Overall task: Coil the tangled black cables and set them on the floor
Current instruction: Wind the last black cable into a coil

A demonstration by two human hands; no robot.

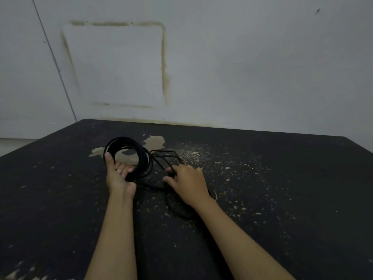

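A round coil of black cable (141,156) stands nearly upright in my left hand (118,174), whose thumb and fingers wrap its lower left side. A loose length of the same cable (164,156) runs right from the coil in a few bends to my right hand (186,180), which pinches it against the dark floor (262,199). More slack cable (175,209) curves on the floor under my right wrist, hard to tell from the dark surface.
The floor is a black sheet with worn pale patches (154,141) behind the coil and scattered light debris (228,168) to the right. A stained white wall (222,67) rises close behind. The sheet's left edge (40,141) meets a lighter floor.
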